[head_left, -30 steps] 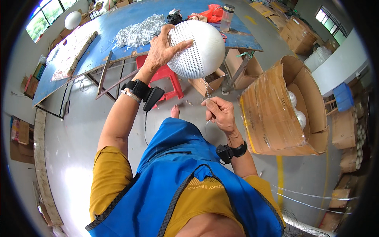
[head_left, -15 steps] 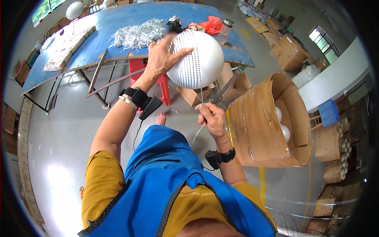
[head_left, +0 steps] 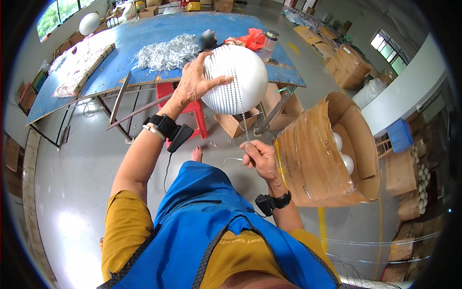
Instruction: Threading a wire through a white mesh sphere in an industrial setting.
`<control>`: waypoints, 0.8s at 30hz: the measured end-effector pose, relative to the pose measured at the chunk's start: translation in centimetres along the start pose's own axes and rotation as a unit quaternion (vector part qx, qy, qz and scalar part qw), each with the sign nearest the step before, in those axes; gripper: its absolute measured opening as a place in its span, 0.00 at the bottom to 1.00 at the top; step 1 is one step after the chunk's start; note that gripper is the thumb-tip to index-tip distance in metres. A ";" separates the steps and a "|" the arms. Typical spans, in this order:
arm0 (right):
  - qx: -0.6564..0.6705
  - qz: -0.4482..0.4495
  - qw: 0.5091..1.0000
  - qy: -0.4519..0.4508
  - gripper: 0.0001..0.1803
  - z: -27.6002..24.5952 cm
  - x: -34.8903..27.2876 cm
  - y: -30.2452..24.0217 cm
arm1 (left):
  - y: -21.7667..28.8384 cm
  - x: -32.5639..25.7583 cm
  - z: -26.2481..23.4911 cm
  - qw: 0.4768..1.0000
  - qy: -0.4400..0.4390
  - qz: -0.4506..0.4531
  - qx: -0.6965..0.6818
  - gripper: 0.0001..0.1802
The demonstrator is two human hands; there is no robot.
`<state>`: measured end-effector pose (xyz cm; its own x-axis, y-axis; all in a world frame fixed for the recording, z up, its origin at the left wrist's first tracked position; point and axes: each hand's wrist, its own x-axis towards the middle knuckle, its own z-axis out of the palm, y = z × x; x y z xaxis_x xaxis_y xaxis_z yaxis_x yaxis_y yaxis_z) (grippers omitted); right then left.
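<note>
A large white ball (head_left: 252, 79) is in front of me at the table's near edge. Rows of small silvery beads wrap its left part; its right part is bare white. My left hand (head_left: 195, 85) holds the ball's left side, thumb and fingers spread across the rows. From the ball's underside a bead string (head_left: 245, 126) runs down, taut, to my right hand (head_left: 262, 160). That hand is closed, pinching the string between thumb and fingers, with a loose pale end trailing to its left. A dark round knob (head_left: 208, 41) shows just beyond the ball; what it belongs to is hidden.
The blue table (head_left: 231, 26) bears a heap of silvery strings (head_left: 166, 53), a red bag (head_left: 252, 38) and a clear jar (head_left: 269, 46). A red stool (head_left: 195, 115) stands below. At right, an open carton (head_left: 308, 159) contains white balls (head_left: 346, 164).
The ball and my left hand sit slightly lower in view. My right hand has moved a little down and right, and the loose string end now points left instead of hanging down.
</note>
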<state>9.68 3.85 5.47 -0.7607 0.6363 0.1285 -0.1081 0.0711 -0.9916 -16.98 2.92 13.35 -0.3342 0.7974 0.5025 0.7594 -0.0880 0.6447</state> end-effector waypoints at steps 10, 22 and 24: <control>0.024 0.056 0.998 -0.015 0.12 -0.6 -3.2 2.1 | 0.0 0.7 0.0 0.994 0.106 0.003 -0.017 0.53; 0.043 0.058 0.997 -0.006 0.13 0.0 -2.1 2.9 | 0.0 0.9 0.2 0.949 0.256 0.140 0.119 0.39; 0.031 0.049 0.998 0.000 0.13 -0.2 -1.6 3.1 | 0.3 0.8 -0.4 0.998 0.067 0.015 -0.008 0.39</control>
<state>10.69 3.20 2.14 -0.7698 0.6375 0.0311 -0.0728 -0.0394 -0.9966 -17.21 3.29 14.14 -0.3843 0.7070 0.5937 0.7609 -0.1216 0.6373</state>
